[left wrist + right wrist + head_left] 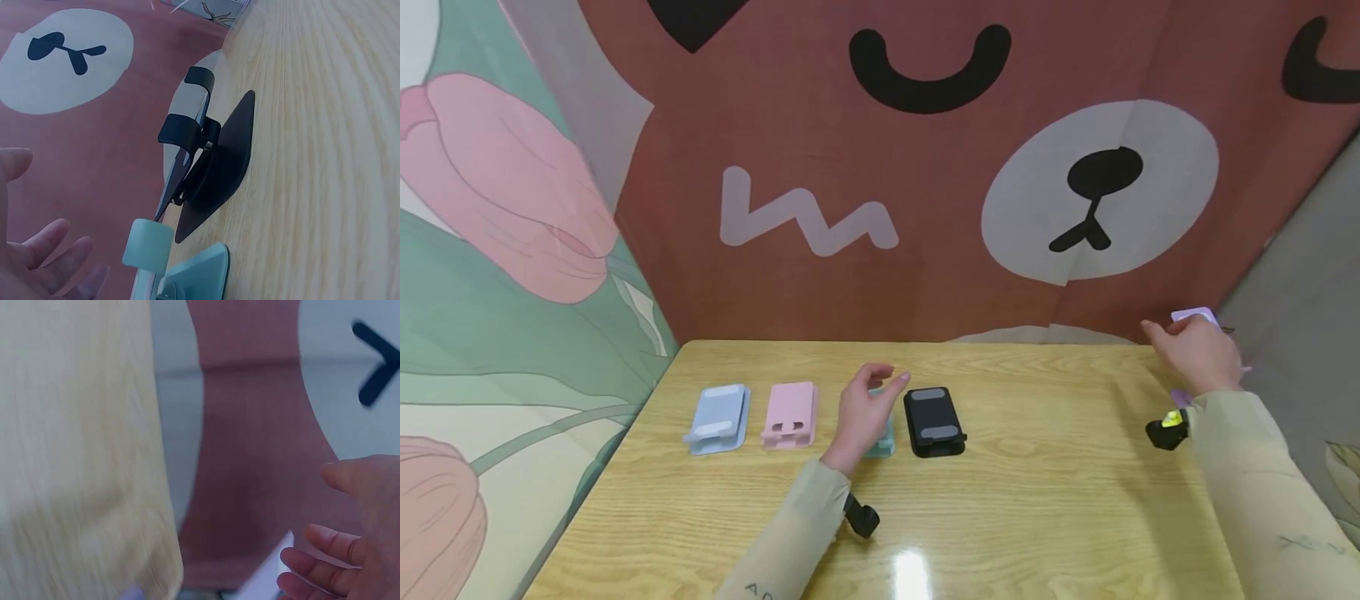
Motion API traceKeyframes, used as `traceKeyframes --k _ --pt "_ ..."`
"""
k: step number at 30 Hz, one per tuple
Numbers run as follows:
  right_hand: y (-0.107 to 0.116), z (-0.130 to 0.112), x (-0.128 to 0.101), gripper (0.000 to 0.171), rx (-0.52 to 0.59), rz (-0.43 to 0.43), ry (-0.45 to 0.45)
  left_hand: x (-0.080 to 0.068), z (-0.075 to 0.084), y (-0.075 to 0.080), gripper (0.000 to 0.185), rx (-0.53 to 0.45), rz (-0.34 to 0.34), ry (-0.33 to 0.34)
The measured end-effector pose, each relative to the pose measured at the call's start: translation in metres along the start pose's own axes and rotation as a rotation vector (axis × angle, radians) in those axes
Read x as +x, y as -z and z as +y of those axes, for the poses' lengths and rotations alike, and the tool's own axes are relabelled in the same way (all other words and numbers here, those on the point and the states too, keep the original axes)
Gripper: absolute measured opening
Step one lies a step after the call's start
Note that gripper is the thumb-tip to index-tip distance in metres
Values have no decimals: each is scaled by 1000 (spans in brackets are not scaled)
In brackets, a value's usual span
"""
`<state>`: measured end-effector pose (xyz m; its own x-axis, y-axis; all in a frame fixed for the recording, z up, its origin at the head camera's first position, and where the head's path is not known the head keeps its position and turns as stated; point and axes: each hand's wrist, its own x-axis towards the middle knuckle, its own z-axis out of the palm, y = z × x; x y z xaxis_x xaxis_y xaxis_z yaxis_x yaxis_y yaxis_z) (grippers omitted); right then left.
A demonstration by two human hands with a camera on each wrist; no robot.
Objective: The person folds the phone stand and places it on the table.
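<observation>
Head view: wooden table [1037, 500] before bear backdrop [925, 208], both hands' fingers [891, 385] seemingly spread, empty

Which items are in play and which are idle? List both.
In play:
teal stand, under left hand
purple stand, at right hand

Idle:
blue stand
pink stand
black stand

- A staged recording booth, not a lived-in room.
- A wooden desk [1075, 500] stands against printed backdrops: a brown cartoon bear face [925, 167] behind the far edge, pink tulips [497, 192] at the left edge.
- Four phone stands [790, 415] lie in a row, like samples.
- Small cameras [1167, 429] are strapped to both wrists.
</observation>
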<state>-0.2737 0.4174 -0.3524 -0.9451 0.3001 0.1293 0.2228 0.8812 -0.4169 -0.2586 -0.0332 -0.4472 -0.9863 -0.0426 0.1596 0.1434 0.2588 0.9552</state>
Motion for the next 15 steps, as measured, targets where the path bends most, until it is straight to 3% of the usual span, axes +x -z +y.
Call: traceKeyframes --k 5,10,15 --pt "24 27 15 76 -57 31 -48 0 -1 1 56 17 -6 14" --pt "30 52 22 71 -103 60 -122 0 -2 2 55 23 -26 11" --pt "25 74 14 90 -123 52 -247 1 -4 2 49 43 -32 -1"
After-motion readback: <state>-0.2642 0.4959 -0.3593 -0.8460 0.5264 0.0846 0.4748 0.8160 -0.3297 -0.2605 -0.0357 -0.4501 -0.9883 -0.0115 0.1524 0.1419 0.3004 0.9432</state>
